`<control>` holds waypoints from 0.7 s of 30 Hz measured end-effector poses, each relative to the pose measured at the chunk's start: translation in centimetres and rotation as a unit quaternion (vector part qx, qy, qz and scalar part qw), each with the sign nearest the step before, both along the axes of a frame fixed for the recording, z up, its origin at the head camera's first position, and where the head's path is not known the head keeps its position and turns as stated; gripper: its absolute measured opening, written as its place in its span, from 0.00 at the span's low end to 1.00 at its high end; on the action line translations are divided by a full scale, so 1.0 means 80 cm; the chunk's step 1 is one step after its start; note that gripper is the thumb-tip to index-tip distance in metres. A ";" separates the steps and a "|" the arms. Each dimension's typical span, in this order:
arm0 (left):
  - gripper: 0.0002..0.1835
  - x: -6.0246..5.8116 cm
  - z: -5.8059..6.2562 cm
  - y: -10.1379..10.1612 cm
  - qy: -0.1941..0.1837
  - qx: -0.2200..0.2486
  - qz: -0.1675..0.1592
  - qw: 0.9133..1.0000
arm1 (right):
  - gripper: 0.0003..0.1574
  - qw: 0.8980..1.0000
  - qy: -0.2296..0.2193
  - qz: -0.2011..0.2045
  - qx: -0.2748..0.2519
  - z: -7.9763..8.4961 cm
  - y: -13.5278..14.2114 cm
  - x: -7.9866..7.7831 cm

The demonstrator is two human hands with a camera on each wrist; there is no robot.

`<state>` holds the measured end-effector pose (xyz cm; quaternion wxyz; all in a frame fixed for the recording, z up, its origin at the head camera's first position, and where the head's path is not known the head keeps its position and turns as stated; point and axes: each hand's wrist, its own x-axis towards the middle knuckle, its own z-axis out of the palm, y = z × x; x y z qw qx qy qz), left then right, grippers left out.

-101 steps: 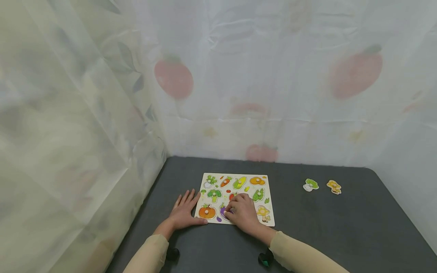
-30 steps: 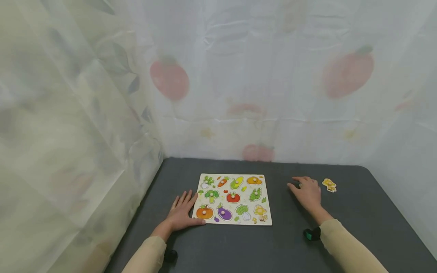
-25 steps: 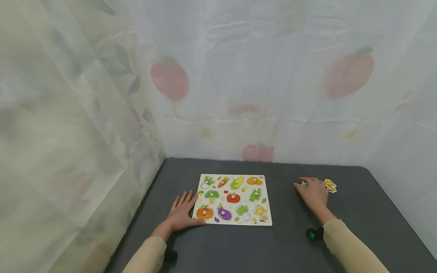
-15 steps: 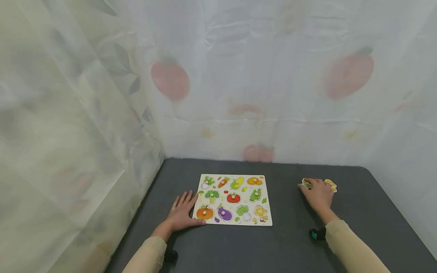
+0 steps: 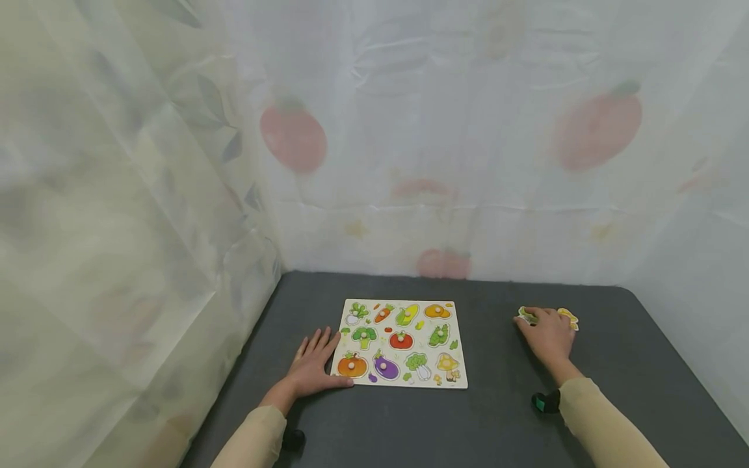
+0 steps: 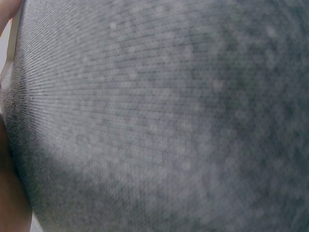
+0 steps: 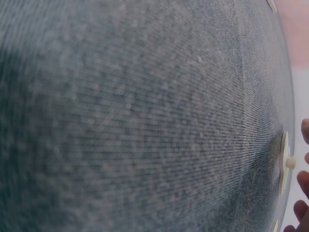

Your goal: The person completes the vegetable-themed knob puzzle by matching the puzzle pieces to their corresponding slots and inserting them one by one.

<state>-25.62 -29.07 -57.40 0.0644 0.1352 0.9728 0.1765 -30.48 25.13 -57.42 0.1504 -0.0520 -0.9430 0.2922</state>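
Note:
My left hand [image 5: 313, 367] lies with fingers spread at the left edge of the white puzzle board [image 5: 405, 357], its thumb along the front corner. On the right side of the table my right hand [image 5: 547, 335] is over a leafy green cabbage puzzle piece [image 5: 524, 318], which it partly covers. In the right wrist view this cabbage piece [image 7: 283, 147] lies on the table with its knob up, and the fingertips [image 7: 302, 181] are close to the knob but apart from it. Just beyond the hand is a yellow mushroom piece [image 5: 569, 316], partly hidden.
Vegetables with knobs, among them a pumpkin [image 5: 352, 366], an eggplant [image 5: 386, 367] and a tomato [image 5: 400, 340], sit in the board. Its front right shows a knobless cabbage and mushroom. A pale curtain [image 5: 374, 130] borders the dark table [image 5: 456, 429].
My right hand went from the board's eggplant to the right side of the table, over the cabbage piece. It shifted slightly right again lately. The left hand stayed at the board.

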 end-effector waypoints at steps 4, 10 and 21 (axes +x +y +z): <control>0.67 -0.001 -0.001 0.000 -0.009 -0.003 0.004 1.000 | 0.32 1.000 -0.007 -0.003 -0.002 0.001 0.000 0.000; 0.67 -0.002 0.000 0.000 -0.010 -0.007 0.003 1.000 | 0.33 1.000 -0.015 -0.012 -0.004 0.000 0.002 0.000; 0.67 -0.001 0.002 0.001 -0.010 -0.010 0.003 1.000 | 0.32 0.998 -0.045 -0.033 -0.006 0.004 0.006 -0.001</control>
